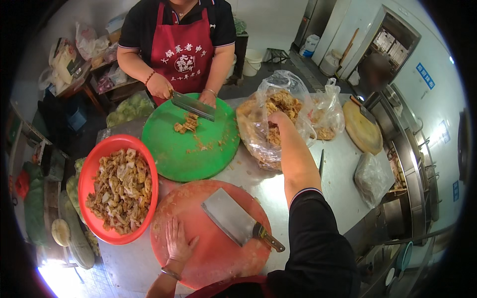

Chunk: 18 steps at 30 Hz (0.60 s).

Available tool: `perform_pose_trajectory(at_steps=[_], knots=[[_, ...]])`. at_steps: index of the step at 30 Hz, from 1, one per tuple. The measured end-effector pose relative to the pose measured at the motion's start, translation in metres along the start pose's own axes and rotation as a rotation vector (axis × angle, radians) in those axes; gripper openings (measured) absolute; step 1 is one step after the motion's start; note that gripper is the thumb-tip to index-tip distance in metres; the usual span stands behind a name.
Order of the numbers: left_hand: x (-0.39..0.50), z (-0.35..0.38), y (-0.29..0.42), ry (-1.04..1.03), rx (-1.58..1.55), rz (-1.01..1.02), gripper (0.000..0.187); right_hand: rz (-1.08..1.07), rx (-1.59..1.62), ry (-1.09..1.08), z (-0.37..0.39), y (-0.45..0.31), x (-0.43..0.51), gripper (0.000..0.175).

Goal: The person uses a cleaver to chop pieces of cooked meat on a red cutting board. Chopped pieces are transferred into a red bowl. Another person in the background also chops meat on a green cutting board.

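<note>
My left hand (179, 240) lies flat, fingers spread, on the left part of a round red cutting board (208, 260). A cleaver (229, 216) with a wooden handle rests on the same board, right of that hand. My right hand (277, 118) reaches into a clear plastic bag (257, 149) of fried, battered pieces (285, 102); its fingers are hidden among them. Left of the boards stands a red plastic basin (85, 186) with chopped, brownish pieces (125, 186). Chopped bits (186, 124) lie on a round green cutting board (186, 160) beyond the red one.
Across the metal table (277, 201), a co-worker in a red apron (182, 48) holds a cleaver (193, 107) over the green board. At right are a smaller plastic bag (328, 115), a round wooden board (363, 128) with a blade on it, and another plastic bag (370, 180).
</note>
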<state>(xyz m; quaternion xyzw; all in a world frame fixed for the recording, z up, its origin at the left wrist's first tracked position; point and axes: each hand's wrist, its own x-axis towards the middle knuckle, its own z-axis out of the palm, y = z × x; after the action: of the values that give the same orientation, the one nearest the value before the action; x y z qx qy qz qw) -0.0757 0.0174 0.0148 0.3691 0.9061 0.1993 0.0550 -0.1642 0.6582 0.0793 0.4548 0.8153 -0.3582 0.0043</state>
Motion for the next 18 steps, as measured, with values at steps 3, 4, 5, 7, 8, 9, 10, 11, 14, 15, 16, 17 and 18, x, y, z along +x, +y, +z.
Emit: perform_pose_trajectory(at_steps=[3, 4, 5, 7, 8, 9, 10, 11, 14, 15, 16, 17, 18], knots=[[0.003, 0.000, 0.001, 0.004, -0.002, 0.010, 0.086, 0.106, 0.359, 0.018, -0.001, 0.011, -0.003, 0.027], [0.004, 0.000, 0.001, 0.004, -0.004, 0.016, 0.086, 0.126, 0.439, 0.025, -0.001, 0.013, -0.004, 0.026], [0.005, 0.000, 0.001, 0.001, -0.007, 0.021, 0.085, 0.147, 0.518, 0.034, -0.002, 0.016, -0.005, 0.025], [0.001, -0.003, 0.001, 0.006, -0.005, 0.008, 0.084, 0.098, 0.558, 0.093, 0.006, 0.005, -0.023, 0.027], [0.000, -0.004, 0.001, 0.001, 0.000, -0.007, 0.083, 0.074, 0.579, 0.121, 0.008, -0.002, -0.034, 0.028], [0.001, -0.005, 0.003, -0.005, 0.000, -0.012, 0.083, 0.030, 0.621, 0.156, 0.002, -0.006, -0.042, 0.028], [0.000, -0.006, 0.003, -0.012, 0.001, -0.019, 0.082, -0.013, 0.663, 0.190, -0.002, -0.009, -0.050, 0.029], [-0.001, -0.004, 0.001, 0.003, 0.004, -0.006, 0.081, -0.056, 0.705, 0.223, -0.007, -0.012, -0.058, 0.031], [-0.002, -0.005, 0.000, 0.021, 0.001, 0.008, 0.080, -0.117, 0.916, 0.323, -0.053, -0.027, -0.077, 0.030], [0.001, -0.008, 0.005, 0.023, -0.024, 0.000, 0.079, -0.140, 0.911, 0.336, -0.070, -0.028, -0.081, 0.027], [0.003, -0.010, 0.009, 0.025, -0.049, -0.008, 0.078, -0.163, 0.905, 0.349, -0.088, -0.029, -0.087, 0.024], [0.004, -0.007, 0.009, 0.038, -0.051, 0.007, 0.078, -0.185, 0.899, 0.364, -0.105, -0.027, -0.092, 0.023], [0.006, -0.001, 0.007, 0.052, -0.054, 0.028, 0.078, -0.255, 0.944, 0.344, -0.125, -0.015, -0.094, 0.026]])
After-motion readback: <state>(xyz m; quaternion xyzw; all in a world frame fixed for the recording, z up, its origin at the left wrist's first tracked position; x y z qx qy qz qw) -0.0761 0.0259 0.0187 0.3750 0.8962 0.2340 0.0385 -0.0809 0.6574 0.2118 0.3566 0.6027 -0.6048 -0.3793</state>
